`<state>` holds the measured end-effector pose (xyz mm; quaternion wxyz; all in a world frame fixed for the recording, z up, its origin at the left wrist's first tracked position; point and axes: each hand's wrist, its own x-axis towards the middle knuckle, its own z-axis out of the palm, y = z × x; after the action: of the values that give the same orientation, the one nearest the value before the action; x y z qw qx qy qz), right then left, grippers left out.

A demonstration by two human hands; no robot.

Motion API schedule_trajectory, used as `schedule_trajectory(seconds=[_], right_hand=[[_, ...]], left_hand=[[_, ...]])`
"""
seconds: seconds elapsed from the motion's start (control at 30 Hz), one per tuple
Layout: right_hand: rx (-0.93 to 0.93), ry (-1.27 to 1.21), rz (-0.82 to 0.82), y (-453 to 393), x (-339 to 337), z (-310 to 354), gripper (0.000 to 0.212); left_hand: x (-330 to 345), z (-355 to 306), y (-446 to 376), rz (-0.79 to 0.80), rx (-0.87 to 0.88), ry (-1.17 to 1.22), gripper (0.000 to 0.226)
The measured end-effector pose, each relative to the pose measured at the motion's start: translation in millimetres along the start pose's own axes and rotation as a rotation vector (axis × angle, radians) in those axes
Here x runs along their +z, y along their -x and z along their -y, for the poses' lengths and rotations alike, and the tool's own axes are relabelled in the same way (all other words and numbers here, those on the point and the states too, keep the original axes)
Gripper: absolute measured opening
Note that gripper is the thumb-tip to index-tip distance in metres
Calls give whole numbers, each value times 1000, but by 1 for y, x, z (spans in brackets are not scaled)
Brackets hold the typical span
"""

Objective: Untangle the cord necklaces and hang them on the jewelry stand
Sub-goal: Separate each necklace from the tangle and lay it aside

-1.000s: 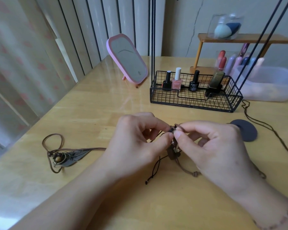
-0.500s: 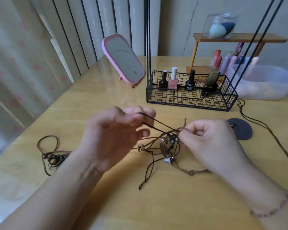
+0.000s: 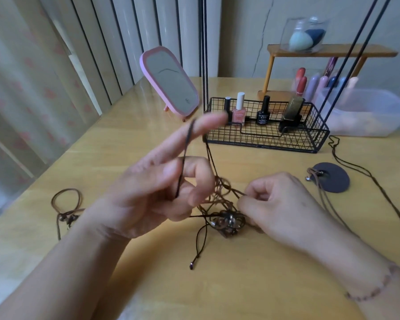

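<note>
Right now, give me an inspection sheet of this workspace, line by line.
Surface: pale wooden table, bare wood in front of the hands.
Job's things: tangled cord necklaces with a beaded pendant between the hands; leaf pendant necklace coiled at left; disc pendant necklace at right; jewelry stand, a wire basket with upright rods.
Clutter: pink mirror, nail polish bottles in the basket, plastic tub, wooden shelf with sponges.
Grips: left hand raised, a dark cord looped over its forefinger; right hand pinches cord at the tangle.
Cables: nothing seen.
Surroundings: curtain, radiator, cracked wall.
</note>
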<state>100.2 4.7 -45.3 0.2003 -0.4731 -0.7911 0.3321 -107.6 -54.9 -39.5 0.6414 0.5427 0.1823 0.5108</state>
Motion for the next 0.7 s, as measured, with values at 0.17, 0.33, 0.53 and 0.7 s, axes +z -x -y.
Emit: schedule_trajectory(seconds=[0.17, 0.33, 0.53, 0.7], right_hand=[[-90, 41, 21, -3, 3, -4, 13], [-397, -261, 82, -3, 1, 0, 40], [-483, -229, -27, -10, 6, -4, 16], [-460, -306, -65, -7, -7, -2, 20]], left_hand=[[9, 11, -8, -65, 24, -206, 27], [10, 12, -13, -6, -4, 3, 30], [2, 10, -13, -31, -24, 227, 25], [1, 13, -16, -262, -51, -68, 26]])
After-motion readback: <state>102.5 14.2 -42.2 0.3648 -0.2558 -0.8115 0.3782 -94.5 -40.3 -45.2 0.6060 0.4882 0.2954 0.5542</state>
